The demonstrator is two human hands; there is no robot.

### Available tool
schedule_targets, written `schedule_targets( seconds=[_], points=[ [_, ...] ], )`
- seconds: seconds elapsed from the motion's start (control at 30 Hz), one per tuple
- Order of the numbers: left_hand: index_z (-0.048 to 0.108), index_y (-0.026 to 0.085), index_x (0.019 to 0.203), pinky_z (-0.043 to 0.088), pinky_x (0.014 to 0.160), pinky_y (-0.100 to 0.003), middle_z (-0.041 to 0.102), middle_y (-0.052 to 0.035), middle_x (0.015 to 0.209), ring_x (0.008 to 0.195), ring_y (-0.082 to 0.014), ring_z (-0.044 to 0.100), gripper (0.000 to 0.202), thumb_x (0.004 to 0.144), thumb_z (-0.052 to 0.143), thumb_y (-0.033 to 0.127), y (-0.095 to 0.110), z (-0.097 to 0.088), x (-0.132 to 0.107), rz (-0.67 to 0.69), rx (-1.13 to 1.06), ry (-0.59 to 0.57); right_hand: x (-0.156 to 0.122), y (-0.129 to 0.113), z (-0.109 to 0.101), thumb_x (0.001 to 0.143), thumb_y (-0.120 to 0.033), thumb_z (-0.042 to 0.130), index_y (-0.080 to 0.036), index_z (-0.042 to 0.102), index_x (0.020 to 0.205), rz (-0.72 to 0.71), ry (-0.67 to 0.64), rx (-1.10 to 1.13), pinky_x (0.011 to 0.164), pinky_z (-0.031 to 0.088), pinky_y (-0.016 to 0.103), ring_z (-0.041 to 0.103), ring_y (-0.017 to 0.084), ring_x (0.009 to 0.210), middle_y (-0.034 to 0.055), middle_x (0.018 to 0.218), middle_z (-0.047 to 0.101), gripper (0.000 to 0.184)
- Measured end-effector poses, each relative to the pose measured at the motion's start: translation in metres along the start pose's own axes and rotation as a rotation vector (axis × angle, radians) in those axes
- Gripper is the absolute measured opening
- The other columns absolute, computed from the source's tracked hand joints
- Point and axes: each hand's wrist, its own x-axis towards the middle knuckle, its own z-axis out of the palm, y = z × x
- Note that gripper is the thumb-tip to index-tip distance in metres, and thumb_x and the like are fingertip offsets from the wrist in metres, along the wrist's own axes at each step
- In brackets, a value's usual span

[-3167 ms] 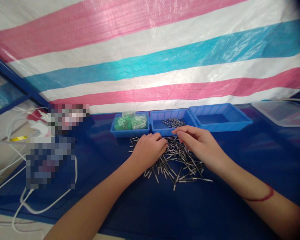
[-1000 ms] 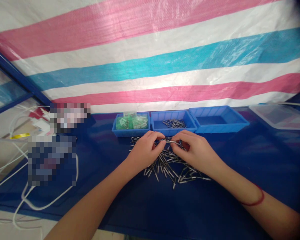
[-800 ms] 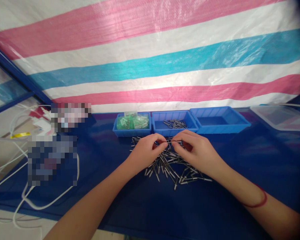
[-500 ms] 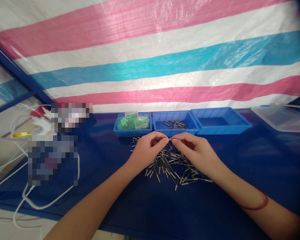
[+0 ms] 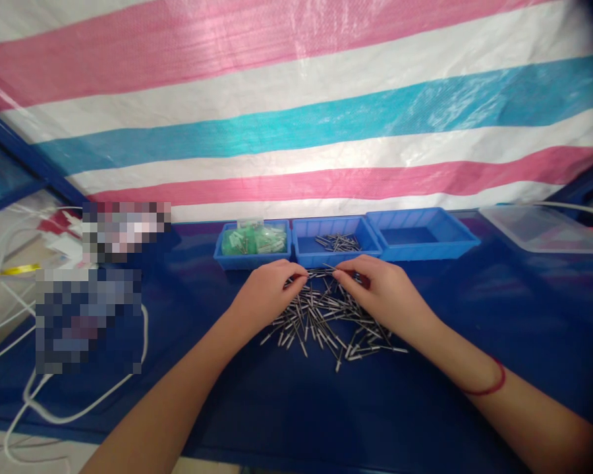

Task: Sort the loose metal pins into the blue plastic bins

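A loose pile of metal blind rivets (image 5: 321,316) lies on the blue table in front of me. At the pile's far right, my right hand (image 5: 375,280) pinches a thin rivet (image 5: 329,266) between thumb and forefinger, its end pointing left. My left hand (image 5: 269,289) hovers at the pile's left side, thumb and forefinger curled close together; whether a rivet is between them is unclear. Just beyond both hands stands a blue bin (image 5: 304,251) with more rivets (image 5: 338,243) in it.
Left of that bin, another blue bin (image 5: 227,262) holds green packets (image 5: 247,241). A third blue bin (image 5: 425,251) stands to the right, beside a clear plastic lid (image 5: 538,230). White cables (image 5: 79,416) trail across the table's left. Striped sheeting (image 5: 296,138) hangs behind.
My hands have drawn apart, the left moving further left. A rivet's end now shows at my right fingertips. The whole view has shifted slightly.
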Motion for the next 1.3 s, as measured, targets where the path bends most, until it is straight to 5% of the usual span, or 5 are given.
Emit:
schedule_targets(
  seconds=[0.23, 0.57, 0.8, 1.1, 1.3],
  points=[
    [0.068, 0.02, 0.091, 0.046, 0.073, -0.024, 0.065, -0.0025, 0.088, 0.08, -0.0154, 0.061, 0.02, 0.089, 0.049, 0.026, -0.001, 0.008, -0.003, 0.082, 0.123, -0.096, -0.005, -0.005, 0.005, 0.086, -0.022, 0.049, -0.02, 0.067, 0.092, -0.136, -0.097, -0.151, 0.074, 0.045, 0.031, 0.061, 0.019, 0.082, 0.0063, 0.096, 0.062, 0.019],
    [0.067, 0.019, 0.09, 0.045, 0.076, -0.026, 0.067, -0.0029, 0.089, 0.082, -0.0165, 0.062, 0.023, 0.091, 0.046, 0.028, 0.006, 0.006, -0.003, 0.043, 0.086, -0.076, -0.006, -0.008, 0.016, 0.087, -0.027, 0.049, -0.019, 0.067, 0.083, -0.016, -0.127, -0.215, 0.065, 0.042, 0.032, 0.059, 0.02, 0.077, 0.006, 0.085, 0.061, 0.02],
    [0.067, 0.019, 0.099, 0.043, 0.063, -0.024, 0.069, -0.0008, 0.084, 0.066, -0.0128, 0.057, 0.026, 0.083, 0.061, 0.037, 0.009, 0.008, -0.003, -0.123, -0.278, 0.032, -0.004, -0.015, 0.006, 0.083, -0.031, 0.057, -0.019, 0.069, 0.083, 0.114, 0.063, 0.311, 0.061, 0.041, 0.029, 0.054, 0.016, 0.066, 0.0036, 0.076, 0.062, 0.017],
    [0.066, 0.016, 0.088, 0.045, 0.066, -0.022, 0.067, -0.0013, 0.081, 0.07, -0.0116, 0.058, 0.017, 0.084, 0.061, 0.032, 0.025, 0.014, -0.006, -0.111, -0.585, 0.221, -0.007, -0.026, 0.006, 0.078, -0.037, 0.064, -0.018, 0.068, 0.082, 0.274, -0.049, 0.809, 0.063, 0.042, 0.027, 0.055, 0.014, 0.069, 0.0024, 0.079, 0.065, 0.02],
    [0.065, 0.015, 0.087, 0.045, 0.064, -0.021, 0.067, -0.0022, 0.083, 0.069, -0.0108, 0.057, 0.014, 0.084, 0.061, 0.027, 0.027, 0.015, -0.007, -0.102, -0.615, 0.23, -0.007, -0.03, 0.004, 0.082, -0.043, 0.06, -0.017, 0.065, 0.089, 0.361, -0.178, 0.944, 0.044, 0.023, 0.023, 0.031, 0.007, 0.047, -0.0058, 0.054, 0.041, 0.027]
  ],
)
